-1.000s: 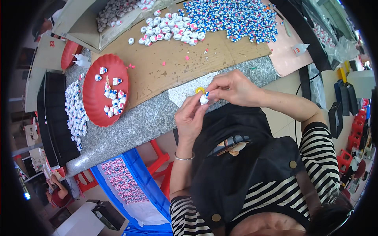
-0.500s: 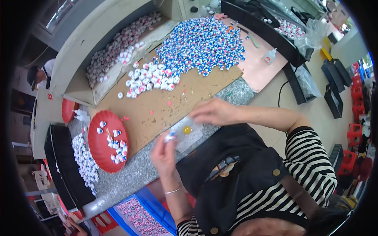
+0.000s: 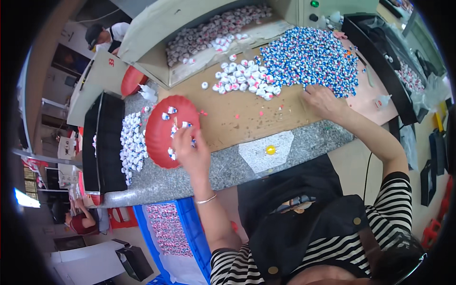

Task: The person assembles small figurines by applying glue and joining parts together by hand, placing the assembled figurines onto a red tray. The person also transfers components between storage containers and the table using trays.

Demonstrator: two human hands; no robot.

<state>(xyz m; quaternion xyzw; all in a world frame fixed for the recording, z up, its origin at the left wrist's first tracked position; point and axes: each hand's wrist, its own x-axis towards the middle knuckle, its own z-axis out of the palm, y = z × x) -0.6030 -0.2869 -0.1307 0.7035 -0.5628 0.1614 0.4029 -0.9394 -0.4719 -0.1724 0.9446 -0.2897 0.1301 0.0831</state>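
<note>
My left hand (image 3: 191,151) is over the near right part of a red scalloped plate (image 3: 160,145), its thumb and fingers apart. Small white figures with blue parts (image 3: 172,110) lie on the plate, some partly hidden by that hand. At the near edge of a large pile of small blue-and-white pieces (image 3: 308,57), the fingers of my right hand (image 3: 324,102) are drawn together; whatever is between their tips is hidden. A small yellow round thing (image 3: 270,150) rests on a white sheet (image 3: 254,154) between my hands, near the table's front edge.
White round pieces (image 3: 247,78) with pink marks lie left of the blue pile, and more fill a grey box (image 3: 147,61) behind. White-and-blue figures (image 3: 133,142) are heaped left of the plate. A glue bottle (image 3: 382,100) stands right. A blue crate (image 3: 192,228) sits below the table.
My left hand has carried a small white-and-blue figure left to the plate. My right hand has moved from beside the white sheet to the blue pile. The whole view has swung left.
</note>
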